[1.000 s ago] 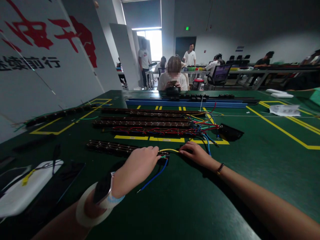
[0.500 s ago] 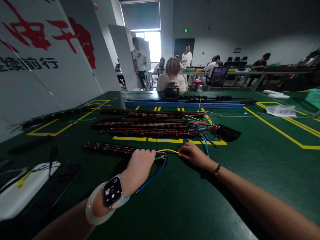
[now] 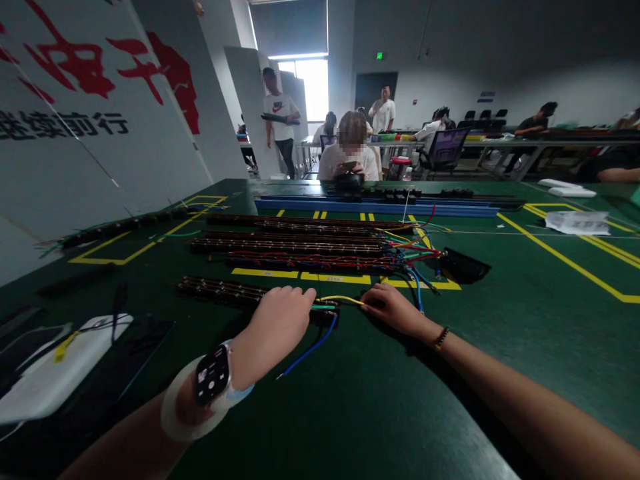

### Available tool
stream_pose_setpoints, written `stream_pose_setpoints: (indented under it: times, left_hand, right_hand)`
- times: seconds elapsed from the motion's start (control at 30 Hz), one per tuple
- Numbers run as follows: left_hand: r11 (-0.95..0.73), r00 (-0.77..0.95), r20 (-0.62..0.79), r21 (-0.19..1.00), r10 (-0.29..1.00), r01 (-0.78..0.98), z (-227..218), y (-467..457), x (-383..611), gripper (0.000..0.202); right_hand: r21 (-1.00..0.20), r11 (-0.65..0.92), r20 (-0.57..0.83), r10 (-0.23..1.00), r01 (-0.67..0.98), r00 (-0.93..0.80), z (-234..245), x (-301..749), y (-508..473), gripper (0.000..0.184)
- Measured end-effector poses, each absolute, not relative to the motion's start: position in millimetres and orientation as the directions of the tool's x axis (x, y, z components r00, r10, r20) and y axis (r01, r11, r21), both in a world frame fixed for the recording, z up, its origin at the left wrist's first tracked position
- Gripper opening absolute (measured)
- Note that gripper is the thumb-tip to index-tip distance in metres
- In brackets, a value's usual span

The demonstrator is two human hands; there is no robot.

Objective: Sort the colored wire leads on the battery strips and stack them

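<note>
I see the strip on the desk, just short of mid-view, lying from nine toward four o'clock: long and dark, with thin brownish lines and small pale spots along it. At its near-right end, a yellow wire bows out toward three o'clock, a short green wire lies below that, and a blue wire bends away toward seven, its tip on the desk. My left hand reaches in from seven, palm down, knuckles up, fingers curled over the strip near that end; their tips are hidden, so I cannot tell what they pinch. The right hand comes from four and points to ten, low over the desk, thumb and fingers pinching the end of the yellow wire. Just beyond, from eleven to one, wired bundles hem both hands in, with a black piece at three. A white block sits at eight, left of the watch. The desk's left edge slants off toward eleven; green surface spreads between the forearms at six, giving room to draw back.
</note>
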State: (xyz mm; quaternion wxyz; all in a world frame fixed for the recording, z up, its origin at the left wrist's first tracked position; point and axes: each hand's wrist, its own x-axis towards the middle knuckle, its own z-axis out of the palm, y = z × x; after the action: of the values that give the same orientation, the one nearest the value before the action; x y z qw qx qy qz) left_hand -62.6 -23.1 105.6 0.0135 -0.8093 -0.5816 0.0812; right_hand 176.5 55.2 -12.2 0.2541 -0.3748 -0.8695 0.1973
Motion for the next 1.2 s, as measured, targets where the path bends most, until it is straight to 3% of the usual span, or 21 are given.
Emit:
stream_pose_setpoints:
  times: [0.13, 0.3, 0.47, 0.6, 0.67, 0.77, 0.87, 0.97, 1.07, 1.2]
  left_hand:
    - [-0.298, 0.290, -0.209, -0.010, 0.934, 0.954, 123, -35, -65, 0.021]
    - [-0.326, 0.400, -0.215, 0.311, 0.891, 0.893, 125, -52, -64, 0.020]
    - [-0.338, 0.493, -0.173, 0.537, 0.853, 0.773, 111, -68, -49, 0.045]
    - [-0.436, 0.659, -0.122, 0.660, 0.742, 0.612, 101, -72, -39, 0.063]
    - [-0.440, 0.655, -0.152, 0.627, 0.740, 0.643, 97, -68, -38, 0.058]
    - [-0.388, 0.502, -0.200, 0.423, 0.841, 0.819, 89, -56, -41, 0.051]
    - [-0.325, 0.383, -0.225, 0.257, 0.896, 0.910, 81, -43, -47, 0.051]
    - [-0.299, 0.372, -0.259, 0.282, 0.891, 0.912, 75, -34, -52, 0.049]
    - [-0.281, 0.362, -0.234, 0.317, 0.902, 0.906, 71, -32, -56, 0.048]
    - [-0.244, 0.363, -0.310, 0.361, 0.879, 0.900, 68, -32, -59, 0.049]
  right_hand:
    - [-0.576, 0.588, 0.202, 0.776, 0.568, -0.598, -6, 175, 53, 0.018]
    - [-0.769, 0.344, -0.076, 0.787, 0.539, -0.612, 8, 175, 48, 0.018]
    - [-0.855, 0.121, -0.275, 0.718, 0.504, -0.639, 23, 173, 42, 0.029]
    - [-0.832, 0.128, -0.300, 0.714, 0.539, -0.632, 31, 171, 36, 0.043]
    - [-0.807, 0.138, -0.324, 0.709, 0.574, -0.626, 32, 170, 34, 0.049]
    - [-0.770, 0.156, -0.360, 0.694, 0.619, -0.623, 31, 169, 31, 0.048]
    - [-0.713, 0.245, -0.311, 0.728, 0.656, -0.610, 30, 168, 30, 0.035]
    - [-0.661, 0.319, -0.256, 0.755, 0.679, -0.604, 30, 167, 28, 0.027]
    - [-0.713, 0.275, -0.297, 0.714, 0.644, -0.634, 34, 168, 26, 0.026]
    - [-0.743, 0.254, -0.324, 0.673, 0.619, -0.666, 41, 169, 23, 0.030]
